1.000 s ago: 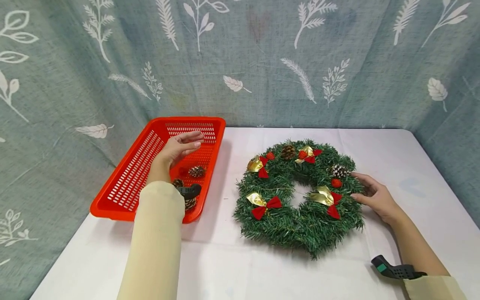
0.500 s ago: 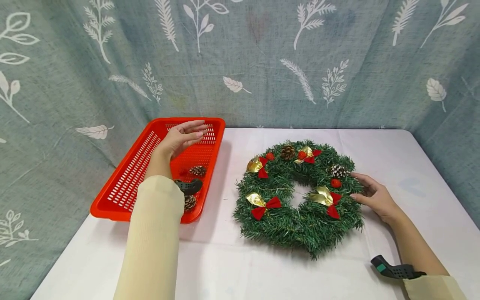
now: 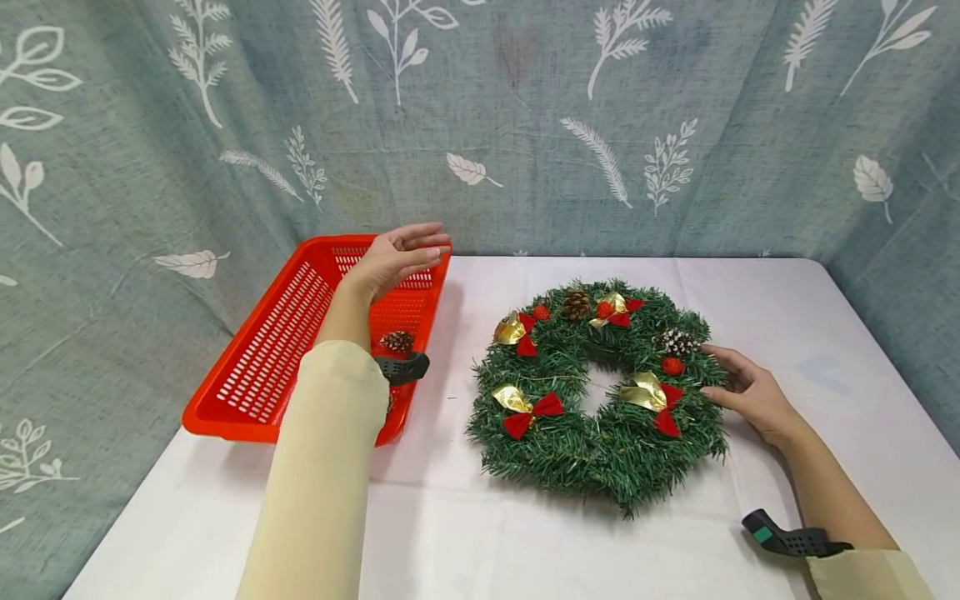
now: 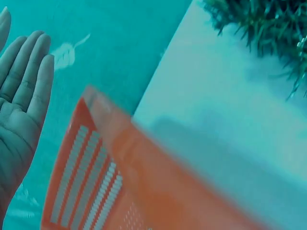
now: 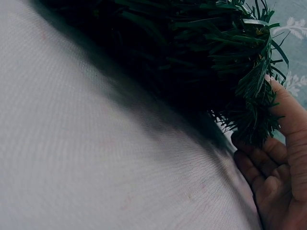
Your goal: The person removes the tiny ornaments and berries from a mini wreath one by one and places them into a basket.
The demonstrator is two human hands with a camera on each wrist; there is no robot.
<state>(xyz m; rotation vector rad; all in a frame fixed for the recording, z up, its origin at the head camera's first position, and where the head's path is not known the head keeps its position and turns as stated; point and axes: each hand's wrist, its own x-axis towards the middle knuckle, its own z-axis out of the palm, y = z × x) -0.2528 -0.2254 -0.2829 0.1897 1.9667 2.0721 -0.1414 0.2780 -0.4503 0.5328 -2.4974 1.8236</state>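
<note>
A green wreath (image 3: pixel 600 458) lies on the white table, dressed with gold and red bows, red berries and pine cones. At its right edge, my right hand (image 3: pixel 756 404) grips the outer greenery; in the right wrist view, the thumb lies against the tips and the curled fingers (image 5: pixel 264 165) are underneath. My left hand (image 3: pixel 397 260) is raised over the far right rim of a red plastic basket (image 3: pixel 225 427). Its palm is bare and its fingers (image 4: pixel 41 86) are straight in the left wrist view. A pine cone (image 3: pixel 396 341) lies in the basket; the left forearm partly hides another.
The basket stands left of the wreath on the white-covered table (image 3: pixel 480 533). A leaf-patterned grey-green curtain (image 3: pixel 517 142) hangs behind the table and along its sides. Black wrist bands (image 3: pixel 795 537) sit on both arms.
My left hand has risen and moved right, from above the inside of the basket to its far right rim, carrying nothing. The right hand and the wreath have stayed still.
</note>
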